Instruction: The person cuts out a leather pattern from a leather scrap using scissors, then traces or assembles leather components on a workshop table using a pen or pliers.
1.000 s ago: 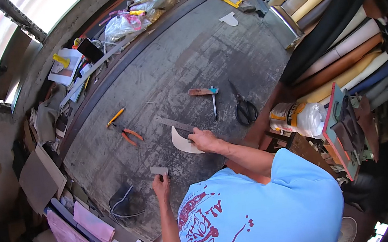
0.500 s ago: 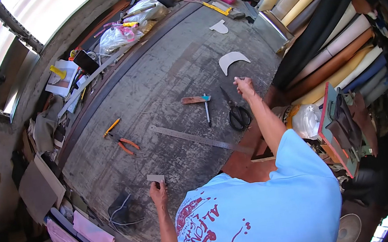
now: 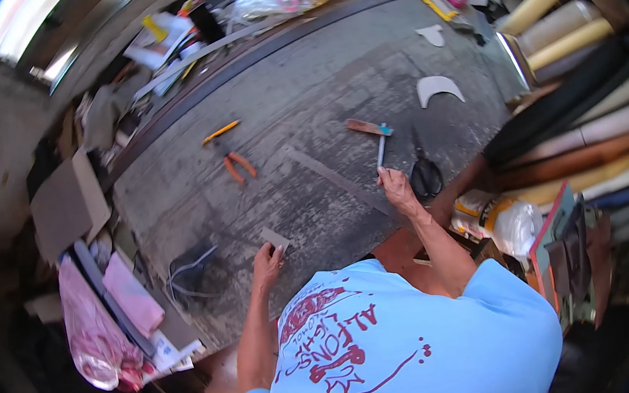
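Note:
My left hand, near the table's front edge, pinches a small pale rectangular piece. The fingers of my right hand are closed at the lower end of a slim silver pen, hiding its tip. The pen's upper end meets the teal end of a red-brown bar. Black-handled scissors lie just right of that hand. Between my hands a metal ruler lies flat, blurred. Farther left are orange-handled pliers and a yellow-orange cutter.
A curved pale cutout and a smaller one lie at the back right of the worktable. Rolls of material crowd the right side. A dark piece with a cord lies front left.
My right hand has come from beside the curved cutout back to the pen. My left hand still holds the pale piece, now tilted. The whole view has shifted.

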Demonstrator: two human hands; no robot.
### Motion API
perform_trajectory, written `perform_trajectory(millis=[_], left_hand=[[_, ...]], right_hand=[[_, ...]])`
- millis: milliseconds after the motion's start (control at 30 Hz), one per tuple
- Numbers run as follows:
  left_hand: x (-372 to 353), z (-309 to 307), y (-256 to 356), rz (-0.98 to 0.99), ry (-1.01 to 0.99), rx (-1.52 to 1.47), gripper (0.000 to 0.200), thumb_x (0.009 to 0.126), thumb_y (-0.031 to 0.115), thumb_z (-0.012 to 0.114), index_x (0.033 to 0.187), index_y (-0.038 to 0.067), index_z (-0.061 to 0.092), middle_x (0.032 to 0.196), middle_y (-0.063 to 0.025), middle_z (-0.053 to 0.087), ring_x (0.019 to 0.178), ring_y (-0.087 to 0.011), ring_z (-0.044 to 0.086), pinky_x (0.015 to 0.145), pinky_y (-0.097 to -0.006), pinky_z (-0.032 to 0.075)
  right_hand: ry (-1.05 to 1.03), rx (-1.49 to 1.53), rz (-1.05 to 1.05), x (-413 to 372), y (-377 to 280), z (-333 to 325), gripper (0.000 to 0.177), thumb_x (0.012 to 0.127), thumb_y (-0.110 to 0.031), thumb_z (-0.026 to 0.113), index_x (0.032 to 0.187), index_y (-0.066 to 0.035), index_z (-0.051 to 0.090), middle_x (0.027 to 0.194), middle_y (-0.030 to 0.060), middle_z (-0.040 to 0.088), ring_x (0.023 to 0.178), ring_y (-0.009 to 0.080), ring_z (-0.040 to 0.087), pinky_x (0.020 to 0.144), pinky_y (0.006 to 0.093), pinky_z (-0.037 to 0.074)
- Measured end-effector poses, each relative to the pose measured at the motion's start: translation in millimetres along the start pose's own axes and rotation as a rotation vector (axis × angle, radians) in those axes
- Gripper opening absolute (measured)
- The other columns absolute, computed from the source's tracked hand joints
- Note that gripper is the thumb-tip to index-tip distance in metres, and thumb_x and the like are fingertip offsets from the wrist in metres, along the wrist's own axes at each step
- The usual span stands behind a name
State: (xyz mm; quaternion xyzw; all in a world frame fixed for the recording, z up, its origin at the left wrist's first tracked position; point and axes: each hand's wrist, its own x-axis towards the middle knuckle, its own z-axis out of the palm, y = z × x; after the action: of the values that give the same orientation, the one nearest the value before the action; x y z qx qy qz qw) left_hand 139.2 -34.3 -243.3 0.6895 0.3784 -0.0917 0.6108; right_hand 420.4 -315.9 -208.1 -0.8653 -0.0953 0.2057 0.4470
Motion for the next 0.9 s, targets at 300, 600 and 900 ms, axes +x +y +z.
perform_trajectory(millis=[300, 600, 900], left_hand=[[-81.3, -21.4, 41.8, -0.006, 0.036, -0.601, 0.024, 0.096, 0.021, 0.061, 0.107, -0.001, 0.061, 0.080, -0.0023, 0.061, 0.067, -0.0091, 0.056, 0.062, -0.0243, 0.046], [-186.1, -13.0, -4.2, 0.043, 0.104, -0.804, 0.023, 0.100, 0.016, 0.053, 0.114, -0.002, 0.058, 0.089, -0.0075, 0.067, 0.073, -0.0122, 0.065, 0.064, -0.0254, 0.054], [-310.7, 14.4, -93.6, 0.150, 0.648, -0.762, 0.018, 0.100, 0.012, 0.049, 0.110, -0.003, 0.054, 0.092, -0.0108, 0.065, 0.083, -0.0136, 0.062, 0.071, -0.0304, 0.052]], right_hand=[[-0.666, 0.378, 0.078, -72.6, -86.1, 103.8, 0.024, 0.102, -0.021, 0.048, 0.105, -0.002, 0.061, 0.070, -0.0024, 0.052, 0.057, 0.0049, 0.044, 0.052, 0.0226, 0.038], [-0.940, 0.190, -0.157, -155.3, -157.1, 186.7, 0.035, 0.102, -0.032, 0.048, 0.087, -0.002, 0.057, 0.054, -0.0014, 0.041, 0.049, 0.0080, 0.038, 0.047, 0.0283, 0.031], [-1.075, -0.110, -0.805, -317.8, -148.3, 288.0, 0.020, 0.101, -0.016, 0.050, 0.110, -0.005, 0.063, 0.092, 0.0064, 0.062, 0.082, 0.0123, 0.058, 0.075, 0.0261, 0.048]])
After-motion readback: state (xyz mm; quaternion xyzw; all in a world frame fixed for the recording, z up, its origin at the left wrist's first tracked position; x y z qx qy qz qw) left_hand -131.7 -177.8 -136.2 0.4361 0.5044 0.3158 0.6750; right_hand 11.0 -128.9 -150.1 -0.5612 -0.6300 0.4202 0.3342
